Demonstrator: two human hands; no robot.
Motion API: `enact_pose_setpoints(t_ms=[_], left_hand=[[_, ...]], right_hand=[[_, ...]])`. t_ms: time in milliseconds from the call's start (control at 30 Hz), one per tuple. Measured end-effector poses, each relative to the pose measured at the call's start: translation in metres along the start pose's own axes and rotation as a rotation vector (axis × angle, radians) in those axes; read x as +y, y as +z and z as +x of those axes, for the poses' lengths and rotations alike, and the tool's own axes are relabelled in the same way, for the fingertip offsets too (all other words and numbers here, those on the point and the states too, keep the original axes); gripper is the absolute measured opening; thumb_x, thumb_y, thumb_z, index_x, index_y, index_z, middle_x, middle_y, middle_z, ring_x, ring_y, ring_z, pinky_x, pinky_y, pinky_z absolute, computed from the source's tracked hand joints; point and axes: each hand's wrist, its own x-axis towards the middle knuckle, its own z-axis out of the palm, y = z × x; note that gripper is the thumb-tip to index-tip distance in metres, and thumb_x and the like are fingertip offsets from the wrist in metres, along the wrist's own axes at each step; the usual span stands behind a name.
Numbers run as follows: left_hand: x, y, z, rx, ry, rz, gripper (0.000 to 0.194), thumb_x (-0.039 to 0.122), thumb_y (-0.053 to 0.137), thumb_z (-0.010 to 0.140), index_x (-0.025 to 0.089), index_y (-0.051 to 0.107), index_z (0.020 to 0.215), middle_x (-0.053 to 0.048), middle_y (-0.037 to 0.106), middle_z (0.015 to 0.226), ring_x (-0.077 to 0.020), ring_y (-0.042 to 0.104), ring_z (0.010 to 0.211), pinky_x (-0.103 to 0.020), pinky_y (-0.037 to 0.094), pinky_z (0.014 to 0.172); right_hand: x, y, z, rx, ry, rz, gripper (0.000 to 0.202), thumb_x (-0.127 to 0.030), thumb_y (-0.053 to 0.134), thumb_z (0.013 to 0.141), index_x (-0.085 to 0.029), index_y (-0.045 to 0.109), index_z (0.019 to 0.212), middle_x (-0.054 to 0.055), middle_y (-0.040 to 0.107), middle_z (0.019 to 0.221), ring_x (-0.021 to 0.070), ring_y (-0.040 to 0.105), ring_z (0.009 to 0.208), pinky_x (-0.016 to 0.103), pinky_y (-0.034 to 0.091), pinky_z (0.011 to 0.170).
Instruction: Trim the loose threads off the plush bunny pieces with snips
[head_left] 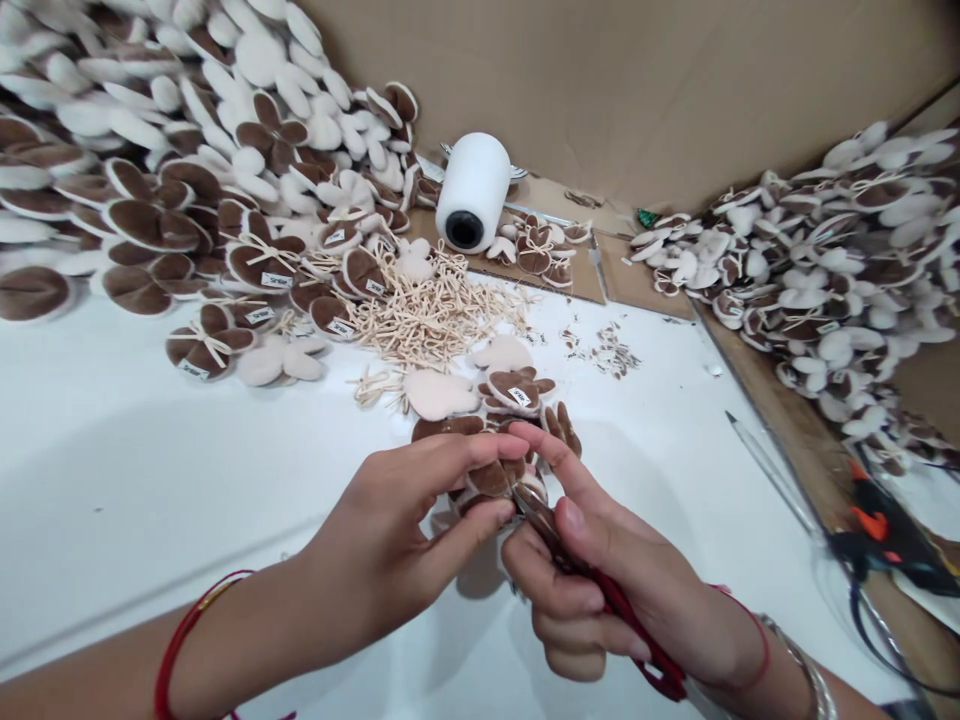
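Observation:
Between the thumb and fingers of my left hand (405, 510) is a small brown plush piece (491, 478) with a pale edge. My right hand (600, 560) is closed around red-handled scissors (615, 595), its index finger stretched toward my left fingertips. The metal tips of the tool touch or lie right at the plush piece; the exact contact is hard to make out. Just beyond my fingers lie more brown and cream pieces, one with a small white label (520, 396).
A pile of cream bows (427, 310) lies behind the hands. Large heaps of plush pieces (165, 210) stand left and right (847, 260). A white cylinder (474, 185) stands at the back, tweezers (772, 470) and an orange-black glue gun (892, 540) at right.

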Motion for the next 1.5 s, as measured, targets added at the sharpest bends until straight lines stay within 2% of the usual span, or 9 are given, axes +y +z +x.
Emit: enact_pose_setpoints(t_ms=[267, 567, 800, 1033, 1267, 1500], left_hand=[[-0.007, 0.002, -0.001, 0.006, 0.016, 0.013, 0.034, 0.015, 0.059, 0.089, 0.025, 0.056, 0.122, 0.001, 0.072, 0.1, -0.0078, 0.067, 0.078, -0.016, 0.05, 0.072], [-0.008, 0.005, -0.005, 0.0, 0.071, 0.013, 0.032, 0.014, 0.057, 0.09, 0.022, 0.057, 0.121, -0.001, 0.071, 0.1, -0.0084, 0.065, 0.077, -0.016, 0.049, 0.068], [-0.007, 0.005, -0.003, -0.044, -0.056, -0.081, 0.033, 0.016, 0.061, 0.087, 0.027, 0.061, 0.118, 0.004, 0.073, 0.092, -0.0078, 0.067, 0.073, -0.014, 0.05, 0.065], [-0.003, 0.004, -0.001, -0.087, -0.144, -0.15, 0.029, 0.021, 0.06, 0.088, 0.027, 0.064, 0.116, 0.005, 0.074, 0.083, -0.0091, 0.066, 0.064, -0.018, 0.05, 0.061], [-0.004, 0.005, -0.003, -0.076, -0.144, -0.158, 0.028, 0.022, 0.059, 0.088, 0.027, 0.062, 0.116, 0.004, 0.075, 0.087, -0.0104, 0.068, 0.069, -0.018, 0.051, 0.062], [-0.004, 0.004, -0.003, -0.074, -0.134, -0.159, 0.03, 0.018, 0.06, 0.088, 0.028, 0.061, 0.116, 0.007, 0.074, 0.083, -0.0078, 0.066, 0.066, -0.015, 0.05, 0.063]], right_hand=[[-0.001, 0.0, -0.001, -0.003, 0.01, 0.021, 0.034, -0.043, 0.041, 0.102, -0.036, 0.022, 0.129, -0.012, 0.038, 0.065, 0.0022, 0.015, 0.039, 0.015, 0.022, 0.044], [0.001, 0.0, 0.003, 0.024, -0.007, -0.009, 0.034, -0.043, 0.042, 0.102, -0.034, 0.022, 0.128, -0.013, 0.037, 0.063, 0.0025, 0.014, 0.037, 0.016, 0.018, 0.042], [0.003, 0.0, 0.001, 0.024, -0.043, -0.012, 0.031, -0.044, 0.043, 0.101, -0.034, 0.025, 0.125, -0.013, 0.037, 0.063, 0.0017, 0.014, 0.037, 0.014, 0.02, 0.042], [0.005, -0.002, 0.001, 0.022, -0.057, -0.001, 0.028, -0.044, 0.045, 0.101, -0.035, 0.029, 0.121, -0.013, 0.036, 0.062, 0.0019, 0.014, 0.038, 0.013, 0.02, 0.042], [0.009, -0.003, 0.002, 0.039, -0.071, -0.008, 0.028, -0.043, 0.045, 0.101, -0.034, 0.027, 0.121, -0.013, 0.035, 0.061, 0.0035, 0.014, 0.04, 0.014, 0.022, 0.042], [0.01, 0.0, 0.004, 0.056, -0.086, -0.018, 0.027, -0.041, 0.044, 0.102, -0.033, 0.027, 0.12, -0.013, 0.035, 0.059, 0.0038, 0.014, 0.039, 0.014, 0.022, 0.042]])
